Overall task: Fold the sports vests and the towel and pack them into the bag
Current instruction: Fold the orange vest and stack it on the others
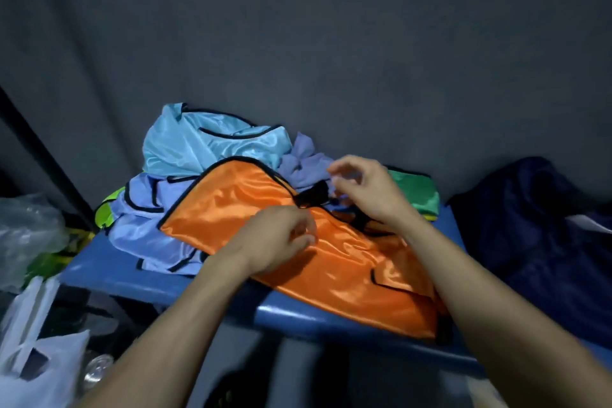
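1 satin orange vest (231,205) under L hand (278,242), fingers curled, pinching it; R hand (361,189) fingers bent, grip unclear; beyond fingers 2 blue vests (198,146), 1 green (414,189).

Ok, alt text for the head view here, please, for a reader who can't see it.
Both hands work an orange vest spread on a blue bench: the left hand rests on it, the right hand is at its black-trimmed strap. Light blue vests lie heaped behind, and a dark navy bag sits to the right.
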`<state>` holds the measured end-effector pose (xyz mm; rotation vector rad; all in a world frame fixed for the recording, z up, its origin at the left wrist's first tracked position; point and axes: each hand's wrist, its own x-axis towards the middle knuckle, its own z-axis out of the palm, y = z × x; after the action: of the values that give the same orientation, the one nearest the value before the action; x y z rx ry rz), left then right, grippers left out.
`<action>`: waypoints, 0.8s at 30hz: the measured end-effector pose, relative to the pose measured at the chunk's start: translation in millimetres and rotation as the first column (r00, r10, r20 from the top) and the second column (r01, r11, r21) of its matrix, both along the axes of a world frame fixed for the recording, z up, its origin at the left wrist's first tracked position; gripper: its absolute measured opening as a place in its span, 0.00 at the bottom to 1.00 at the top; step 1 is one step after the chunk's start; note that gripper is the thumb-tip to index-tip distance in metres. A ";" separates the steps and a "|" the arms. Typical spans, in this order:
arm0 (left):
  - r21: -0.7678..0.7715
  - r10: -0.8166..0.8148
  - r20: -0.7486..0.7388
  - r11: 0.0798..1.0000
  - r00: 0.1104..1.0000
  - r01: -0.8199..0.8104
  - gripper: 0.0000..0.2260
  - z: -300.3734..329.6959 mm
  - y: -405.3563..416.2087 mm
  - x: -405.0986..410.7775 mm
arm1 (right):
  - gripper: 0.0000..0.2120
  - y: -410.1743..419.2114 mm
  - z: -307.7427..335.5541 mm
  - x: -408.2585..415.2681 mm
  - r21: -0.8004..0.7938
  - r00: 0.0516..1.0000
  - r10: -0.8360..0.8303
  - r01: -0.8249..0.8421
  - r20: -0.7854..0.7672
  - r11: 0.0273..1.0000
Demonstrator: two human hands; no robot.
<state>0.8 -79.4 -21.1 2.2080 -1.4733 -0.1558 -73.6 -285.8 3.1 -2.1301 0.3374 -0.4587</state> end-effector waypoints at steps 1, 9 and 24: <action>0.021 -0.057 -0.003 0.998 0.998 0.057 0.06 -5.0 -8.8 -8.9 | 0.08 -17.7 -1.1 -26.9 -0.097 0.997 -0.068 0.066 -0.019 0.993; 0.166 -0.228 0.035 0.961 0.973 0.219 0.13 -35.5 -54.9 -47.6 | 0.19 -76.9 -32.3 -180.7 -0.397 0.901 -0.248 0.094 -0.357 0.913; 0.187 -0.232 0.268 0.965 0.935 0.186 0.10 -32.1 -111.9 -90.6 | 0.26 -84.0 -22.0 -210.0 -0.343 0.749 -0.244 0.024 -0.617 0.939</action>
<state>-89.7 -191.2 -53.1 2.2663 -1.9184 -0.0204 -283.5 -369.8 -18.9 -2.5479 0.8737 0.2038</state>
